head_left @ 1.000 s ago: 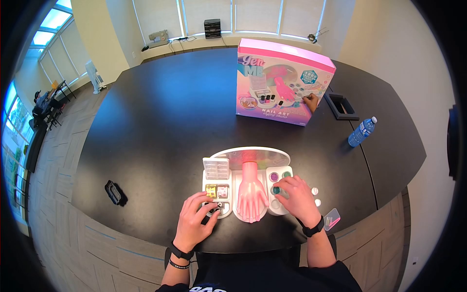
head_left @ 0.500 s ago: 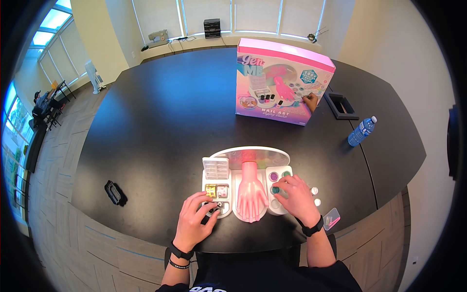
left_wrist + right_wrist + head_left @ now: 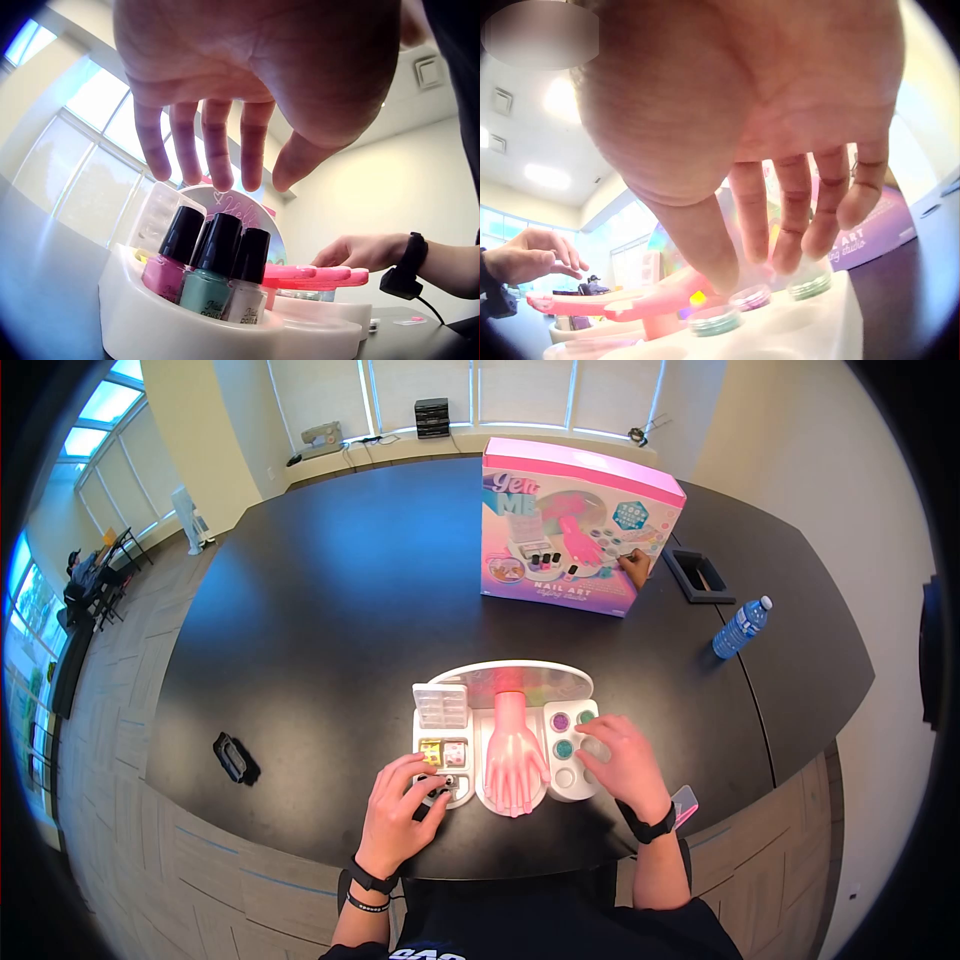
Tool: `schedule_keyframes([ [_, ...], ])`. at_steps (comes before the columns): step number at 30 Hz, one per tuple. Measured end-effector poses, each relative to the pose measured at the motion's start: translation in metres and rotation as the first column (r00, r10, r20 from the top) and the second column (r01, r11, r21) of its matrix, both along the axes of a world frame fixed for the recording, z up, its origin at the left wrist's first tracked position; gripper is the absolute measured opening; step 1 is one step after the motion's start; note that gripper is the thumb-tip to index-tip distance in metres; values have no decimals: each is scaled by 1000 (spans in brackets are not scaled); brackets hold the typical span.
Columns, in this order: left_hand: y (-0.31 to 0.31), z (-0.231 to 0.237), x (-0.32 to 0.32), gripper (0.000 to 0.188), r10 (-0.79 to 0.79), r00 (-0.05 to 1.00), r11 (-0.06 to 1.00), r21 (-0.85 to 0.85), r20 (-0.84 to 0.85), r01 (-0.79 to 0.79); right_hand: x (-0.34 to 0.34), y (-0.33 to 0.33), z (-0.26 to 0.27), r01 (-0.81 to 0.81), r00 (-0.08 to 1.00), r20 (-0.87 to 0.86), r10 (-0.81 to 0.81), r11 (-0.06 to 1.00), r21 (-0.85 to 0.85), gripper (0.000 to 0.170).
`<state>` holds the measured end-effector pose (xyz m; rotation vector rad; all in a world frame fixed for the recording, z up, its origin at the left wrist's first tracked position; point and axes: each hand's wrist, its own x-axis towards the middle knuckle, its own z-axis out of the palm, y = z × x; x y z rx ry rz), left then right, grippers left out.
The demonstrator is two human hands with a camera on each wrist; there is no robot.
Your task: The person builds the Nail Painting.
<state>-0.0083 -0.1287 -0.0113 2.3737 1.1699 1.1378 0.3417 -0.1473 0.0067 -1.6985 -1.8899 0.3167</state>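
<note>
The left hand [image 3: 400,815] hovers over black-capped polish bottles, pink, teal and whitish [image 3: 206,292], at the white studio's left side; its fingers point down, holding nothing visible. The right hand [image 3: 628,765] is above the right-hand tray [image 3: 572,793]. In the right wrist view its fingers point down, spread from the thumb, near a teal pot [image 3: 714,320], a purple pot [image 3: 750,298] and a green pot [image 3: 810,286]; contact cannot be told. Between both hands lies a pink model hand [image 3: 514,755], palm side unclear, below a curved mirror-like panel [image 3: 540,680].
A pink box [image 3: 580,530] stands behind the studio, with a water bottle [image 3: 742,628] at the right. A clear case with pink inside [image 3: 685,806] is partly behind the right wrist. A black object [image 3: 235,758] lies at the left; two patterned rolls [image 3: 442,753] sit in the studio.
The right hand has moved slightly right, off the teal pot, which now shows whole in its well. It now covers the small white items at the right. The left hand has barely moved.
</note>
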Motion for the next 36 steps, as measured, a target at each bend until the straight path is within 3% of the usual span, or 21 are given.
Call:
schedule_keyframes([
  [10,1,0,1,26,5,1000,1000,21,-7,-5,55,-13,-6,220,976,18,-219,974,-59,37],
  [16,1,0,3,26,4,1000,1000,23,-5,-4,76,-20,-24,362,925,158,-345,928,-93,34],
  [36,1,3,5,28,-14,1000,1000,11,-4,14,87,-29,-44,470,875,211,-436,869,-153,34],
])
